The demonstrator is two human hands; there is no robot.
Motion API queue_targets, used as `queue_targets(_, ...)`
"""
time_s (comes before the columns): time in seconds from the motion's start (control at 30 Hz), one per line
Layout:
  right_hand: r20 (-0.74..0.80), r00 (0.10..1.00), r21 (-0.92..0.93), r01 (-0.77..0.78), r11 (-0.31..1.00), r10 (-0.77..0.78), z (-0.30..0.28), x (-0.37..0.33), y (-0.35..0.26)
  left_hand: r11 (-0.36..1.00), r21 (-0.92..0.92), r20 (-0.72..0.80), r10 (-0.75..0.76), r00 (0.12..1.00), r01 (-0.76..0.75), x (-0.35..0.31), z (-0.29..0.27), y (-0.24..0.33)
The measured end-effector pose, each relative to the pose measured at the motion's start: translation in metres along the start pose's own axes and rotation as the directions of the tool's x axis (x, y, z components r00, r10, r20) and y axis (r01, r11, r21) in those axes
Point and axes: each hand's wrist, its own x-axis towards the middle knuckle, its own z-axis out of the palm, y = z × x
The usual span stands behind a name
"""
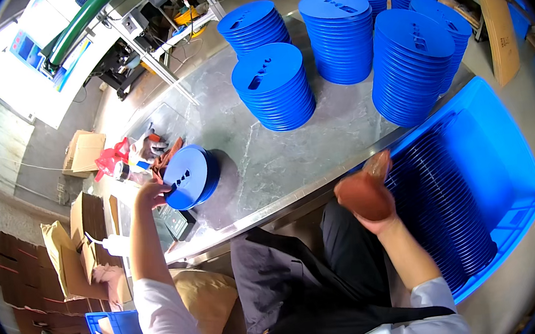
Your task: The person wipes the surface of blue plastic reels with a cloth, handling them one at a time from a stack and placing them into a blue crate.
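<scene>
My bare left hand (152, 195) is at the left edge of a short stack of round blue discs (189, 175) on the metal table. Its fingers are closed on the rim of the top disc, beside a row of dark cut-outs. My right hand (367, 194) wears a reddish-brown glove and is raised between the table's front edge and a blue crate (498, 162). The glove is blurred, and its fingers cannot be made out clearly. Many dark blue discs (441, 207) stand on edge in rows inside the crate, close to that hand.
Several tall stacks of blue discs (339, 42) fill the far right of the metal table (209, 108). Gloves and a red bag (113, 158) lie at its left end, near a white squeeze bottle (116, 245) and a small dark box (177, 222). Cardboard boxes (27, 270) stand at left.
</scene>
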Motion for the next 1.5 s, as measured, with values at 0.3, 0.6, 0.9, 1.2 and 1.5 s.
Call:
queue_targets(0.3, 0.066, 0.973, 0.062, 0.217, 0.974, -0.221, 0.017, 0.165, -0.006, 0.806, -0.416, 0.218, 0.538, 0.814, -0.421, -0.021, 0.205, 0.116)
queue_targets(0.6, -0.15, 0.957, -0.008, 0.248, 0.969, -0.247, 0.019, 0.188, 0.008, 0.513, -0.851, 0.253, 0.586, 0.77, -0.11, 0.018, 0.3, 0.153)
queue_targets(0.9, -0.136, 0.962, 0.026, 0.242, 0.97, -0.236, 0.027, 0.083, 0.006, 0.636, -0.765, 0.364, 0.56, 0.744, -0.104, -0.022, 0.313, 0.155)
queue_targets(1.2, -0.196, 0.945, 0.013, 0.271, 0.963, -0.263, 0.035, -0.006, -0.005, 0.655, -0.753, 0.501, 0.51, 0.699, 0.062, -0.066, 0.337, 0.155)
queue_targets(1.5, -0.301, 0.893, -0.386, 0.208, 0.899, -0.336, 0.147, 0.072, -0.068, 0.704, -0.71, 0.298, 0.317, 0.901, -0.012, -0.148, 0.312, 0.164)
